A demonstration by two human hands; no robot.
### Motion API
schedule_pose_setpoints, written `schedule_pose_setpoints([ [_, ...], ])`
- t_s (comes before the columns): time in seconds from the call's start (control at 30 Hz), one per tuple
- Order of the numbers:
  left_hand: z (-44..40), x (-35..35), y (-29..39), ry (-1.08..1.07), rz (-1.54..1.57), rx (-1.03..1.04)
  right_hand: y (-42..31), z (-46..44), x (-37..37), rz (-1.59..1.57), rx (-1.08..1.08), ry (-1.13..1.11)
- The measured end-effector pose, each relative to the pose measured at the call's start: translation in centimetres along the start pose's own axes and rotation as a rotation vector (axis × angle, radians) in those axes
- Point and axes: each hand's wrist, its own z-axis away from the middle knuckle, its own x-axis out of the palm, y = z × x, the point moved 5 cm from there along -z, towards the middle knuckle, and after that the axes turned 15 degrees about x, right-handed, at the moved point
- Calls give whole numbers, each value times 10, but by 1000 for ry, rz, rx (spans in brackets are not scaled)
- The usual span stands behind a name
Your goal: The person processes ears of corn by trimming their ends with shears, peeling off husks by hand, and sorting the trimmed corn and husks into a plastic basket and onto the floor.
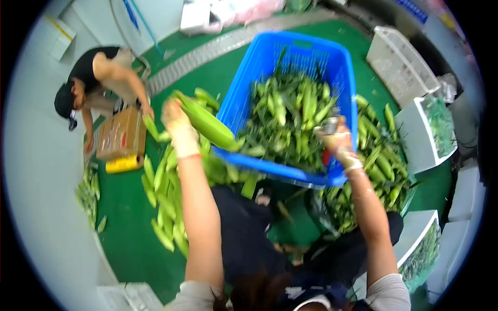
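Note:
My left hand (179,127), in a pale glove, is closed on the upper end of an ear of corn (207,124) in its green husk. The ear slants down to the right, its lower end by the left rim of a blue plastic crate (237,96). In my gloved right hand (340,140), over the right side of the crate, are what look like pruning shears (329,124), metal at the top with red below the hand. Motion blur hides their exact shape. Cut husk ends and leaves (290,103) lie in the crate.
Piled husked-in corn (168,192) lies left of my legs, and more corn (381,158) lies right of the crate. White foam boxes (415,137) and a pale crate (402,65) stand at right. At left, another person (98,72) bends over a cardboard box (122,135).

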Motion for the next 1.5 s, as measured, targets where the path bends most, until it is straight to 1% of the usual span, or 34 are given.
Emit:
schedule_pose_setpoints([
  [0.03, -7, -25, 21, 0, -199, 143, 20, 22, -9, -100, 13, -68],
  [0.07, -2, -53, 32, 97, -452, 61, 37, 45, -20, -158, 17, -193],
  [0.1, -6, -89, 22, -194, -1221, 297, 55, 65, -33, -222, 7, -295],
  [0.13, -17, -128, -6, -279, -1460, 739, 81, 84, -44, -230, 15, -283],
  [0.17, -18, -162, -29, -356, -1458, 342, 104, 102, -54, -234, 41, -264],
  [0.2, -23, -204, -63, -385, -1441, 357, 114, 117, -67, -280, 151, -239],
  [0.23, -10, -199, -59, -568, -1665, 257, 129, 136, -83, -334, 273, -181],
  [0.27, -17, -212, -77, -442, -1469, 82, 149, 149, -95, -334, 404, -175],
  [0.3, -46, -292, -167, -777, -1855, 591, 163, 158, -109, -273, 405, -134],
  [0.33, -52, -236, -125, -578, -1729, 436, 168, 166, -126, -281, 456, -74],
  [0.37, -47, -158, -102, -529, -1597, 474, 170, 173, -143, -283, 508, -25],
  [0.43, -15, -11, -49, -575, -1244, 602, 193, 179, -168, -332, 518, 105],
  [0.5, 50, 128, 22, -749, -893, 669, 221, 182, -180, -464, 574, 230],
  [0.57, 141, 227, 78, -1070, -592, 641, 238, 175, -184, -694, 593, 267],
  [0.63, 266, 285, 94, -1566, -313, 469, 246, 165, -185, -896, 521, 318],
  [0.67, 340, 298, 86, -1781, -118, 199, 246, 159, -185, -913, 504, 321],
  [0.7, 401, 307, 73, -1957, -160, -48, 250, 156, -186, -933, 486, 323],
  [0.77, 514, 299, -8, -1804, -273, -122, 261, 154, -182, -1157, 430, 257],
  [0.8, 561, 284, -72, -1729, -606, 50, 273, 155, -179, -1276, 434, 180],
  [0.83, 578, 271, -124, -1575, -750, -5, 279, 155, -178, -1330, 438, 143],
  [0.9, 584, 248, -160, -1322, -1017, -48, 277, 154, -181, -1371, 445, 113],
  [0.97, 583, 234, -166, -1110, -1142, -181, 272, 152, -188, -1218, 622, 86],
  [1.03, 578, 221, -186, -1065, -1257, -534, 271, 146, -183, -1293, 615, 58],
  [1.07, 579, 226, -187, -1187, -1141, -519, 269, 140, -181, -1325, 549, 53],
  [1.1, 580, 231, -182, -1299, -1017, -495, 273, 139, -180, -1229, 553, 40],
  [1.17, 582, 228, -176, -1335, -557, -858, 277, 137, -175, -1157, 563, 58],
  [1.2, 569, 238, -142, -1801, -486, -376, 274, 133, -173, -1226, 513, 25],
  [1.23, 553, 244, -98, -2019, -380, 254, 282, 133, -168, -1220, 541, 33],
  [1.27, 524, 246, -50, -2028, -331, 338, 279, 132, -168, -1171, 551, 39],
  [1.3, 485, 242, -23, -1603, -401, -725, 282, 133, -167, -1129, 518, 79],
  [1.37, 418, 247, 39, -1510, -257, -588, 308, 116, -163, -1023, 428, 52],
  [1.4, 388, 253, 60, -1508, -199, -536, 280, 120, -162, -1061, 418, 59],
  [1.47, 330, 251, 96, -1515, -82, -621, 241, 117, -164, -1099, 374, 161],
  [1.5, 309, 249, 94, -1491, -225, -371, 239, 113, -168, -1103, 347, 281],
])
